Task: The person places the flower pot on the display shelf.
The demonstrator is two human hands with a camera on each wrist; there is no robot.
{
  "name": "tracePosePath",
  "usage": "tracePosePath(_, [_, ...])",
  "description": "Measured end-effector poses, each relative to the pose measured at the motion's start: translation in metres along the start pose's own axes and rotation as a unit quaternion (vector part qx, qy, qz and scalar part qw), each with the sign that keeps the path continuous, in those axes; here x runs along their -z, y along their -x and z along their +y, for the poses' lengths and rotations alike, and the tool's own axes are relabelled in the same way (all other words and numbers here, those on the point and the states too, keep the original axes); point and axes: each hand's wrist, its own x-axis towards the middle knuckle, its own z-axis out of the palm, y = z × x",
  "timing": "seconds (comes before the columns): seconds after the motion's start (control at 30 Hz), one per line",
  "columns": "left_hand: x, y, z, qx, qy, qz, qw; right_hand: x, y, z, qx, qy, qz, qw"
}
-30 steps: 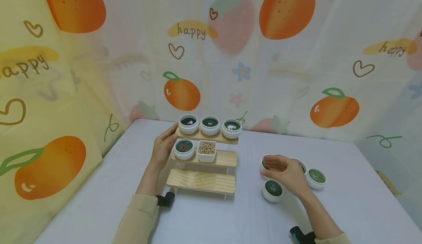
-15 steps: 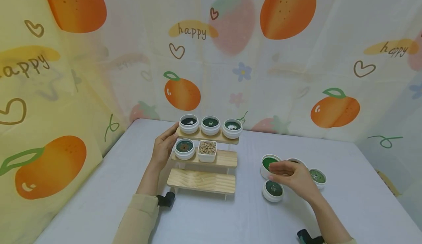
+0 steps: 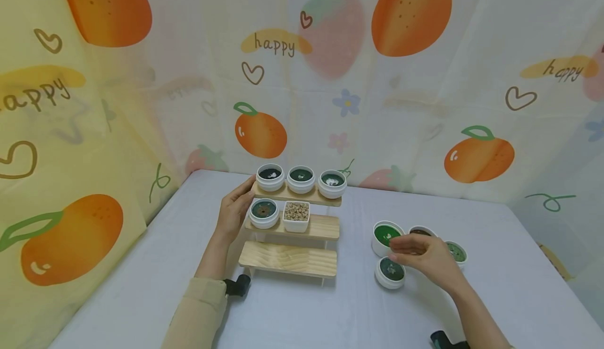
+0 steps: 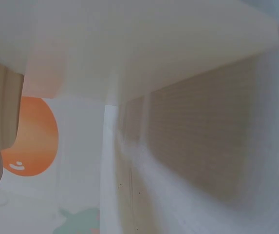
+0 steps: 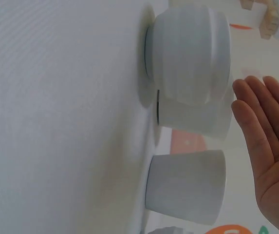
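In the head view my left hand [image 3: 234,207] touches the left end of a three-tier wooden stand [image 3: 288,259], at its top board, fingers fairly straight. The left wrist view shows the board's end [image 4: 2,105] with a sliver of a finger. My right hand [image 3: 427,257] hovers over a group of white pots on the right, thumb and fingers apart and holding nothing. Around it are a pot with bright green filling [image 3: 386,235], a pot with brown filling [image 3: 422,230], a mostly covered green-filled pot [image 3: 457,253] and a dark green-topped pot [image 3: 390,272].
Three white pots [image 3: 301,180] line the top tier. On the middle tier stand a round pot [image 3: 264,213] and a square pot of beige bits [image 3: 296,217]. A white cloth [image 3: 349,312] covers the table. Behind it hangs a fruit-print curtain [image 3: 401,108].
My right hand has drawn back to the right from the bright green pot, uncovering most of it. The left hand and the stand have kept their place.
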Motion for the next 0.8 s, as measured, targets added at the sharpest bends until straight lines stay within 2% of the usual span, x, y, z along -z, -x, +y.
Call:
tracePosePath(0.43, [0.000, 0.000, 0.000, 0.003, -0.006, 0.004, 1.0000, 0.009, 0.005, 0.011, -0.027, 0.018, -0.026, 0.999])
tracePosePath(0.63, [0.000, -0.001, -0.001, 0.004, -0.003, 0.006, 1.0000, 0.012, 0.006, 0.019, -0.026, 0.036, -0.032, 0.998])
tracePosePath(0.8, [0.000, 0.000, -0.001, 0.004, 0.003, 0.007, 1.0000, 0.012, 0.007, 0.024, -0.032, 0.016, -0.050, 0.998])
